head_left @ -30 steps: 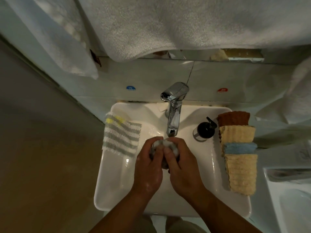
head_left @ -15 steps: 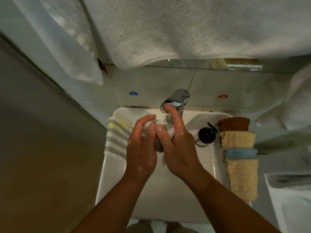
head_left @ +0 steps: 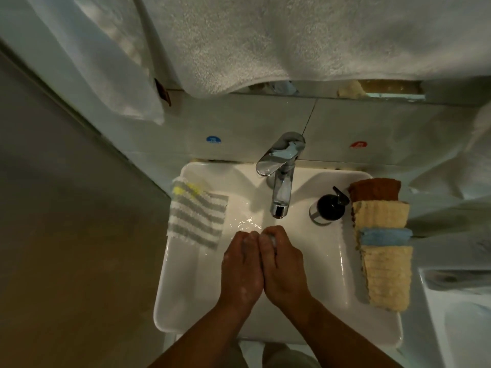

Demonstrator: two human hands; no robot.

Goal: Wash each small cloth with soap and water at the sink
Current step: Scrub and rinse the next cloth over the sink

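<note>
washing: both hands are together over the basin of the white sink (head_left: 183,301), just near of the spout
left hand (head_left: 240,264): fingers curled inward and grasping the small cloth; some white foam sits on the back of the hand
right hand (head_left: 284,264): pressed side by side against the left one, fingers curled around the same cloth
small cloth (head_left: 272,239): bunched between the two hands, almost all hidden; only a pale bit shows at the fingertips
faucet (head_left: 281,176): chrome, at the far middle of the sink, spout pointing at the hands; i cannot tell if water runs
basin: wet shine just left of the spout
striped cloth (head_left: 196,216): grey and white with a yellow patch, lying over the far left rim, one edge hanging into the basin
soap dispenser (head_left: 329,208): black pump top, standing right of the faucet, near the stack
stack of cloths (head_left: 382,261): along the right rim, overlapping from far to near: brown cloth (head_left: 374,189), yellow cloth (head_left: 381,213), blue cloth (head_left: 385,236), then a longer yellow one nearest
white towel (head_left: 292,35): hanging across the top, above the sink
wall stickers: blue sticker (head_left: 213,139) left of the faucet, red sticker (head_left: 358,144) right of it
</note>
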